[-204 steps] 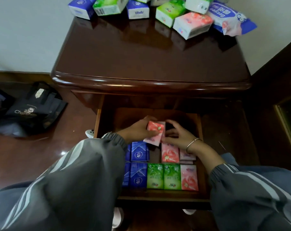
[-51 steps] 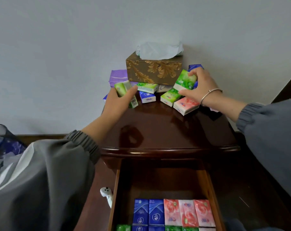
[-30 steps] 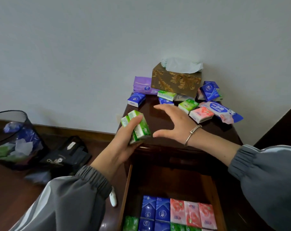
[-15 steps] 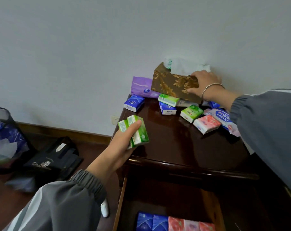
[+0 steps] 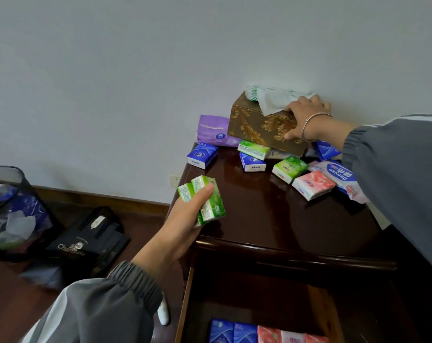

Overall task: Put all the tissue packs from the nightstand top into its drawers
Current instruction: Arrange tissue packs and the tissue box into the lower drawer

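My left hand (image 5: pixel 185 219) grips two green tissue packs (image 5: pixel 206 200) over the front left corner of the dark wooden nightstand (image 5: pixel 272 219). My right hand (image 5: pixel 303 117) holds the right end of the gold patterned tissue box (image 5: pixel 257 126) at the back by the wall; the box is tilted. Small packs lie around it: a blue one (image 5: pixel 202 155), a purple one (image 5: pixel 213 131), green ones (image 5: pixel 253 149) (image 5: pixel 289 169), a pink one (image 5: pixel 312 185) and a larger blue-white pack (image 5: pixel 338 178). The open drawer (image 5: pixel 321 308) below holds blue and pink packs (image 5: pixel 267 334).
A black mesh waste bin (image 5: pixel 9 211) with wrappers stands on the floor at the left, beside a black bag (image 5: pixel 86 246). A small white object (image 5: pixel 163 315) lies on the floor by the drawer. The white wall (image 5: pixel 135 70) backs the nightstand.
My right hand reached to the back and took hold of the gold tissue box, which now tilts more. My left hand keeps the two green packs at the nightstand's front left corner.
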The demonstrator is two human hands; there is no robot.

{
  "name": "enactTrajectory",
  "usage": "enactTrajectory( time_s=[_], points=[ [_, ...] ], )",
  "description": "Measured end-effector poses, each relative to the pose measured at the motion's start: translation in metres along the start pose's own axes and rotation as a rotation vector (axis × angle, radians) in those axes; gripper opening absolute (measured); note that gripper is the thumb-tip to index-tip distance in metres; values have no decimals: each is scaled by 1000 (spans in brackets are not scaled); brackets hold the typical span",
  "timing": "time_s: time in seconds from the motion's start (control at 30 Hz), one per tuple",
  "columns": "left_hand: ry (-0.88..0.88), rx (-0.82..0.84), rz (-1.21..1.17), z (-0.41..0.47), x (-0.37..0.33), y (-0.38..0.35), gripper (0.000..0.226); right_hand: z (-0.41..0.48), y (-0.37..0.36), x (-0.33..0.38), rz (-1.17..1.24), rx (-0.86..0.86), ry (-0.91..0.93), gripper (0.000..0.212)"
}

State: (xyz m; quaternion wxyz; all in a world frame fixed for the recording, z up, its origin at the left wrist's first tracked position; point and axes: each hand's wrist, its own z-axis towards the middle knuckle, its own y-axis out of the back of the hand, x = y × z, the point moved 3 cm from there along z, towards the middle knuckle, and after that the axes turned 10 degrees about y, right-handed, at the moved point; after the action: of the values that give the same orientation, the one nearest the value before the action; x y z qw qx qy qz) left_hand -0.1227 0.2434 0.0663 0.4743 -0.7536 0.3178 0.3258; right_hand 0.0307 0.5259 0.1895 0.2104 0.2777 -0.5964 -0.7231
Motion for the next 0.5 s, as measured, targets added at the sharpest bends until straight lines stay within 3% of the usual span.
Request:
enactTrajectory(
  time_s=[0.13,0.33,0.5],
  points=[
    [-28,-11,-7,0,0,0,49,-5,3,-6,113,11,-20,71],
    [-44,-25,-5,-3,0,-2,53,-36,28,-14,124,-177,62,66],
    [-76,-48,-45,-15,-3,-11,34,-94,51,-10,177,-277,38,68]
  ],
)
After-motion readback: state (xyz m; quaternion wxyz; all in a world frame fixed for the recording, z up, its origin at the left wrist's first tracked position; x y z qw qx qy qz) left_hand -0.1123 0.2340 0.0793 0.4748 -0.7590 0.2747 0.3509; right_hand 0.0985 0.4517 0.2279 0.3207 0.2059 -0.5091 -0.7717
